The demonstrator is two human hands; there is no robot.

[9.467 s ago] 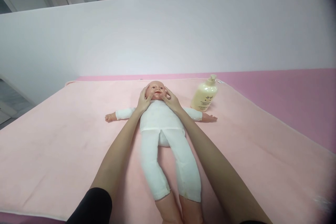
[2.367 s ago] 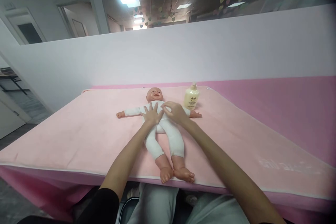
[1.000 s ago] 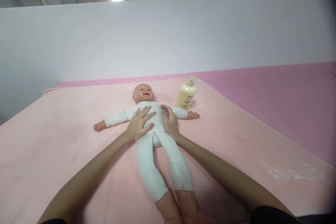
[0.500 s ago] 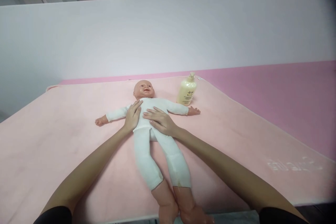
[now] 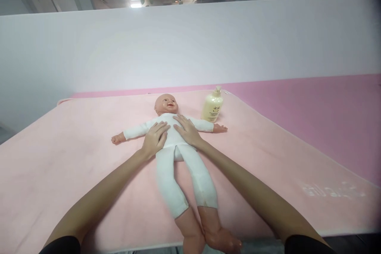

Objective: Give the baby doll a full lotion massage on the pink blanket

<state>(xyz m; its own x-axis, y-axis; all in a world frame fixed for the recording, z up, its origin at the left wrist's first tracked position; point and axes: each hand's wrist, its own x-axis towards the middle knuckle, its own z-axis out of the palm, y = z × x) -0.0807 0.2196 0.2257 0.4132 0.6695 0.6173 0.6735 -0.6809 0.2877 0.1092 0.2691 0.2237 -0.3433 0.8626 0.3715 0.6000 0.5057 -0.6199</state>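
Observation:
A baby doll [image 5: 170, 139] with a white cloth body lies on its back, its head away from me and its feet toward me. My left hand [image 5: 155, 137] rests flat on the left side of its torso, fingers stretched toward the middle of the chest. On the right side of the chest lies my right hand [image 5: 187, 129], fingers extended and slightly apart. Neither hand grips anything. Just beyond the doll's right-hand arm stands a pale yellow pump bottle [image 5: 212, 106], upright and untouched.
A pink towel [image 5: 262, 158] with white lettering at the right covers the surface under the doll. Pink surface [image 5: 327, 115] shows beyond the towel on the right. Behind it rises a white wall [image 5: 190, 47], with a glass panel above reflecting ceiling lights.
My right hand has slid up and to the right across the doll's chest. My left hand has shifted slightly down, its fingers now pointing further inward. The camera view has tilted up a little.

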